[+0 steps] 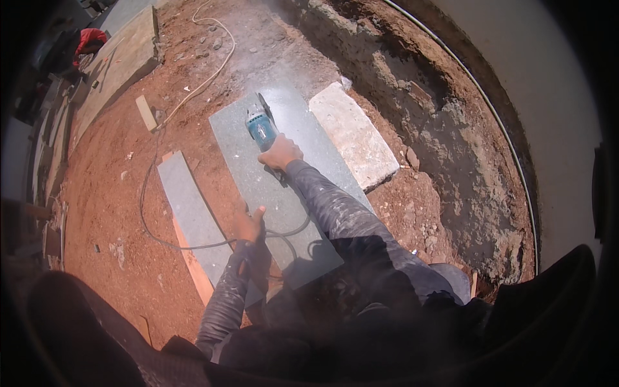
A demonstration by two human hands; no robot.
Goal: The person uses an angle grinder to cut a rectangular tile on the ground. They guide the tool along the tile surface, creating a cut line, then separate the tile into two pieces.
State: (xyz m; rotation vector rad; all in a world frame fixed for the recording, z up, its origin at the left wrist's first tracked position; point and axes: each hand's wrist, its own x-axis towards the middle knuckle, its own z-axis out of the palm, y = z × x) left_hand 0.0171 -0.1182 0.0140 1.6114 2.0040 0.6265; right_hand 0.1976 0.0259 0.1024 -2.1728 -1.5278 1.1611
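A teal angle grinder [261, 129] is in my right hand [280, 152], whose fingers are closed round its body over a large grey stone slab [322, 251]. Pale dust rises around the disc at the slab's far end. At the slab's left edge is my left hand [248, 226], thumb raised; its other fingers are too indistinct to tell what they grip. The dark power cord [180, 247] crosses near my left wrist. A narrow grey stone strip [184, 187] lies to the left over an orange-toned board [193, 264].
A rough concrete piece [354, 135] lies right of the slab, beside a trench [451, 180] with a pipe along a wall. A small board [146, 113] and pale cable [219, 71] lie on red soil. Another person in red [89, 44] bends by planks and large panels at upper left.
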